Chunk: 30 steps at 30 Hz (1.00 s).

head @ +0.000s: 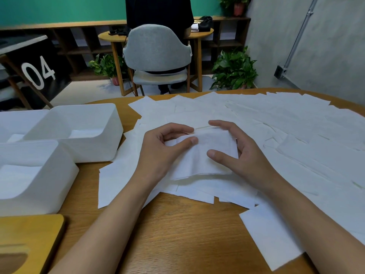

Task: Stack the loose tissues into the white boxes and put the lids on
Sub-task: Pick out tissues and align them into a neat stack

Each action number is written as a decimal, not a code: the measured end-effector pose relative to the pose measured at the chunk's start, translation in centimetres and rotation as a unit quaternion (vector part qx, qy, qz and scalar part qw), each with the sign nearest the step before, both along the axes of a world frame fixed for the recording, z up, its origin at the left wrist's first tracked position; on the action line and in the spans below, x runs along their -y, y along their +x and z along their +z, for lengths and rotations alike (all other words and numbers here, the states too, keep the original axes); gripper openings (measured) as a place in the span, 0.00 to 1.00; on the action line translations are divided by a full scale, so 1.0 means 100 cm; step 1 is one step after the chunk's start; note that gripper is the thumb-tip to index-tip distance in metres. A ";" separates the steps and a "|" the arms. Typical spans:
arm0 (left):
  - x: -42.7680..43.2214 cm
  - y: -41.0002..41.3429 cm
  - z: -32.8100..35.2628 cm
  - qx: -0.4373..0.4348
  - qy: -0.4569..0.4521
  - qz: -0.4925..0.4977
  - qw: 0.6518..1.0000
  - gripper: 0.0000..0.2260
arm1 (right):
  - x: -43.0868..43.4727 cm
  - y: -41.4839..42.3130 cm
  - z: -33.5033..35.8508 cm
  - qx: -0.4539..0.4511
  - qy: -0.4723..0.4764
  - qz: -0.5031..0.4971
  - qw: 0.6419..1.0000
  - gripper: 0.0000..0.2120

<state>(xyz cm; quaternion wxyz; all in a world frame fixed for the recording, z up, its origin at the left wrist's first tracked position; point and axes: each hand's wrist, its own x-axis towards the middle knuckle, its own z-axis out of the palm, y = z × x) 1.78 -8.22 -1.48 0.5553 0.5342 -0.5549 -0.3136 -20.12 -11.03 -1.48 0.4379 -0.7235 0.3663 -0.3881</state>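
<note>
Stack [205,155]: a small pile of tissues at mid-table, lying on the loose sheets and held between both hands.
Left hand [158,147]: at the stack's left edge, thumb laid on top and fingers curled at the far corner, pinching it.
Right hand [243,153]: at the stack's right edge, thumb pressed on top and fingers arched over the far edge, clasping it.
Hands: apart, with the stack between them.
Loose tissues [286,131]: many flat sheets under, beyond and right of the stack, overlapping and askew.
Far box [94,149]: just left of the stack, open, with a few tissues low inside.
Near box [49,175]: left of the stack and closer to the person, open, with tissues inside.
Third box [19,119]: well left of the stack, behind the far box. Only part of it shows.
Lid [29,234]: wooden with an oval slot, well left of the stack and nearest the person. It is not on any box.
Table [177,234]: wooden, with bare board on the person's side of the stack.
Step in hand (judged): squaring the stack before boxing it.
Method (advised): press both side edges inward evenly, keep the thumbs flat on top, then lift level and carry it left to a box.
Risk (judged): the thin sheets may fan or crease, and sheets underneath may cling and lift with the stack.
Progress (judged): early, as most sheets are unboxed and no lid is fitted.
</note>
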 end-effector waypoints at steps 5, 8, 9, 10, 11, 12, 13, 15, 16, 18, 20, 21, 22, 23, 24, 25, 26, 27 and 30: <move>0.000 -0.004 -0.001 0.004 -0.012 0.019 1.000 0.09 | -0.002 0.003 -0.002 -0.003 -0.007 0.016 1.000 0.32; 0.000 -0.005 -0.001 -0.018 0.001 0.026 0.999 0.09 | -0.002 0.004 0.000 -0.019 -0.019 0.010 1.000 0.33; 0.000 -0.006 0.000 -0.026 0.009 0.028 0.999 0.09 | -0.001 0.004 -0.001 -0.024 -0.020 0.008 0.999 0.34; -0.001 -0.006 0.000 -0.033 0.014 0.030 0.999 0.09 | -0.001 0.004 -0.001 -0.026 -0.020 0.007 0.999 0.34; -0.001 -0.006 0.000 -0.040 0.018 0.031 0.999 0.09 | -0.001 0.004 -0.002 -0.026 -0.020 0.009 0.999 0.34; -0.002 -0.007 0.000 -0.047 0.022 0.030 0.998 0.09 | -0.001 0.004 -0.002 -0.026 -0.020 0.010 0.999 0.35; -0.003 -0.008 0.001 -0.053 0.026 0.028 0.998 0.09 | -0.002 0.005 -0.002 -0.026 -0.020 0.011 0.999 0.35; -0.004 -0.011 0.001 -0.062 0.032 0.026 0.997 0.10 | -0.003 0.005 -0.002 -0.025 -0.030 0.011 0.999 0.36; -0.005 -0.012 0.001 -0.064 0.034 0.026 0.997 0.10 | -0.003 0.006 -0.002 -0.027 -0.040 0.010 0.999 0.36; -0.005 -0.014 0.000 -0.065 0.034 0.030 0.997 0.10 | -0.004 0.007 -0.002 -0.035 -0.062 0.009 0.997 0.36; -0.004 -0.014 -0.003 -0.049 0.027 0.044 0.997 0.11 | -0.004 0.007 -0.003 -0.030 -0.077 0.009 0.997 0.34; -0.003 -0.014 -0.004 -0.026 0.017 0.056 0.998 0.12 | -0.004 0.006 -0.003 -0.024 -0.081 0.008 0.996 0.33; -0.002 -0.013 -0.006 0.002 0.009 0.070 0.997 0.13 | -0.002 0.005 -0.003 -0.014 -0.080 0.006 0.997 0.32; -0.001 -0.012 -0.006 0.021 0.009 0.077 0.997 0.15 | -0.001 0.004 -0.002 0.004 -0.073 0.006 0.997 0.31; -0.001 -0.011 -0.004 0.026 0.021 0.073 0.997 0.17 | 0.000 0.002 -0.001 0.029 -0.062 0.007 0.998 0.30; -0.001 -0.009 -0.002 0.017 0.041 0.054 0.998 0.20 | 0.002 0.000 0.000 0.053 -0.051 0.008 0.997 0.30; 0.000 -0.007 0.000 -0.003 0.064 0.025 0.998 0.22 | 0.003 -0.002 0.001 0.070 -0.046 0.005 0.996 0.29; -0.001 -0.006 0.002 -0.030 0.086 -0.006 0.996 0.23 | 0.005 -0.004 0.002 0.078 -0.043 0.001 0.996 0.27; -0.004 -0.007 0.005 -0.079 0.103 -0.042 0.991 0.21 | 0.007 -0.009 0.003 0.076 -0.032 -0.013 0.997 0.21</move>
